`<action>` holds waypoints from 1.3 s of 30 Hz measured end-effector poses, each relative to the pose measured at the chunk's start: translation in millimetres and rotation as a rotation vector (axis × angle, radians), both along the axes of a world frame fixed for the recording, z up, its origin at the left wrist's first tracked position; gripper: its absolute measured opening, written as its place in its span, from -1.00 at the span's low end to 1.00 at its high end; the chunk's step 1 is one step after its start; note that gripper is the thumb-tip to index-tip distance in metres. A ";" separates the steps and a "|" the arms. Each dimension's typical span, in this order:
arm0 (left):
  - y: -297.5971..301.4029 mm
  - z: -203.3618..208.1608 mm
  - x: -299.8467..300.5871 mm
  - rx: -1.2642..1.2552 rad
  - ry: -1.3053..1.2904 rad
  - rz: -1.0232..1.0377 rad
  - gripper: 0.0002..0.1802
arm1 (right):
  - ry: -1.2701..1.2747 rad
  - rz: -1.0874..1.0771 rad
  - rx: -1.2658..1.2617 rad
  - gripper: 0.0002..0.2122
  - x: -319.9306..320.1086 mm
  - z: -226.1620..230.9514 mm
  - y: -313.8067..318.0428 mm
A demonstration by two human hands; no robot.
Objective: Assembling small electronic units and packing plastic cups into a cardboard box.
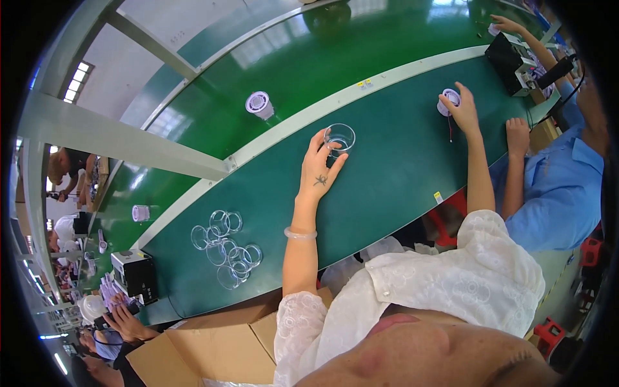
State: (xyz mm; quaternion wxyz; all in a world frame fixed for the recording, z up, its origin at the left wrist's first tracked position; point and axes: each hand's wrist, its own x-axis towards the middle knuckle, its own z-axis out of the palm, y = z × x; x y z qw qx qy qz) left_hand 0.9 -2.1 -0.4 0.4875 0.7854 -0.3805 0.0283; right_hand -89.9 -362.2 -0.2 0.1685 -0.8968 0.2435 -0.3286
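Several clear rings (227, 250) lie clustered on the green workbench (387, 187), lower left of the frame. At centre, the left hand (317, 169) grips a clear short cylinder (340, 137) between thumb and fingers; judged light, stiff, slick and possibly brittle, best held by its outer wall. Upper right, the right hand (464, 115) holds a lilac round housing (447, 103), thin red wire (451, 128) trailing.

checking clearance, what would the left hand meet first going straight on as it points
Beyond the clear part it holds, the left hand would probably meet the white rail; height is unclear.
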 end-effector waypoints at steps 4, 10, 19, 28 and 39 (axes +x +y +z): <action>0.6 -1.5 0.1 -0.014 -0.008 0.004 -0.78 | -0.111 0.119 0.352 -0.41 8.7 7.0 27.7; 5.9 -1.1 -0.7 0.003 0.003 0.022 -0.78 | -0.009 0.805 0.842 -0.23 33.2 54.5 121.1; -1.3 5.4 -0.5 -0.008 0.009 0.001 -0.77 | -0.241 1.089 0.664 -0.40 31.2 61.7 184.4; -0.1 2.2 2.5 0.070 0.072 -0.003 -0.77 | -0.334 1.081 0.718 -0.41 30.6 50.2 180.6; -3.1 1.8 3.0 0.005 -0.027 0.007 -0.77 | -0.189 1.104 1.251 -0.54 32.4 41.3 171.1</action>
